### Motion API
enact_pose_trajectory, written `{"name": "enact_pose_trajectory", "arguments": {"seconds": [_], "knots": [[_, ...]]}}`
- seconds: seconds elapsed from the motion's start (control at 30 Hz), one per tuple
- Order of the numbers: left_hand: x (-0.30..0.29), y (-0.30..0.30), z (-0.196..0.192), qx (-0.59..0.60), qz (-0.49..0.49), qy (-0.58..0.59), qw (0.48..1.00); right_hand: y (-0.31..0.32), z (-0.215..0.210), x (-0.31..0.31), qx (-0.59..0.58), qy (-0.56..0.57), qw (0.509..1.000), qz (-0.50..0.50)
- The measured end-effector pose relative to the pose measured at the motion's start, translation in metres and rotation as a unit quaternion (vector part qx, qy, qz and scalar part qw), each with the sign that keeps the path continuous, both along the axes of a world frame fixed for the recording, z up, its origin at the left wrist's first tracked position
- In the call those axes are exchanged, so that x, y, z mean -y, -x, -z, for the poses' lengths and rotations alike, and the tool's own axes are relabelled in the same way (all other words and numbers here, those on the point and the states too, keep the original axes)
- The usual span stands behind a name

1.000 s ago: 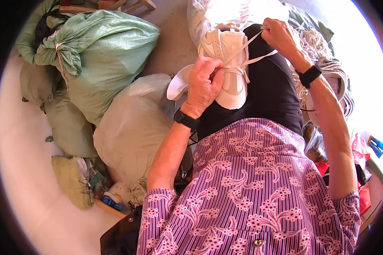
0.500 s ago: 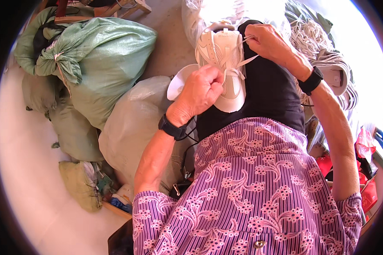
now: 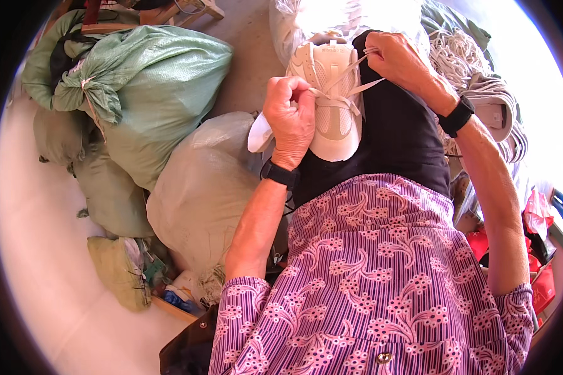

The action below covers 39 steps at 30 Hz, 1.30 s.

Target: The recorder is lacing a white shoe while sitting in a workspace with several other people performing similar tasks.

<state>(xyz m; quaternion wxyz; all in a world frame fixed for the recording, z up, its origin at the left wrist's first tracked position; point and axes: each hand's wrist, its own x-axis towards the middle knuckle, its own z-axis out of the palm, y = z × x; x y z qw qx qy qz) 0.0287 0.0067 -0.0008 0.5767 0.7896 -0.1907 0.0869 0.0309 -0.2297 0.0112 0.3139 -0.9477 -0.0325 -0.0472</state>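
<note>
A white and beige sneaker rests on my lap over black cloth, its toe pointing toward me. A flat pale shoelace crosses the front of the shoe. My left hand, beside the shoe's left edge, pinches one part of the lace between thumb and forefinger. Beyond the shoe's right side, my right hand is closed on another stretch of lace, which runs taut toward the shoe. A white rounded piece shows behind my left wrist; its kind is unclear.
Green woven sacks and a translucent bag stand on the left. At the right lie a heap of pale laces and stacked grey shoe parts. Red bags sit at the lower right, a wooden stool at the far left.
My left hand has moved left and slightly away from me, off the top of the shoe, drawing the lace sideways. The right hand has shifted only slightly.
</note>
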Motion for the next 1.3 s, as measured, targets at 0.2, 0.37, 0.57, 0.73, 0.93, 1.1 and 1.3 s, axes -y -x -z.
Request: {"name": "enact_pose_trajectory", "arguments": {"seconds": [0.2,0.37,0.57,0.73,0.93,1.1,1.3], "knots": [[0.000,0.003,0.012,0.013,-0.035,-0.016,0.999,0.004,0.000,0.004,-0.009,0.005,1.000,0.020],[-0.011,0.009,0.008,-0.051,0.029,-0.044,0.997,-0.001,0.005,0.015,0.029,0.019,0.999,0.028],[-0.015,0.006,-0.002,-0.065,0.082,-0.059,0.993,-0.018,-0.006,0.052,0.095,0.090,0.987,0.090],[-0.007,0.000,-0.019,-0.091,0.157,-0.100,0.978,0.007,-0.019,0.035,0.019,-0.030,0.999,-0.020],[0.015,-0.013,-0.034,-0.034,0.258,-0.245,0.934,0.032,-0.020,-0.002,-0.014,-0.021,0.991,-0.133],[0.022,-0.020,-0.036,-0.036,0.282,-0.295,0.912,0.030,-0.014,-0.003,0.000,0.019,0.992,-0.126],[0.027,-0.019,-0.031,-0.051,0.282,-0.292,0.913,0.029,-0.008,-0.003,0.025,0.068,0.992,-0.099]]}}
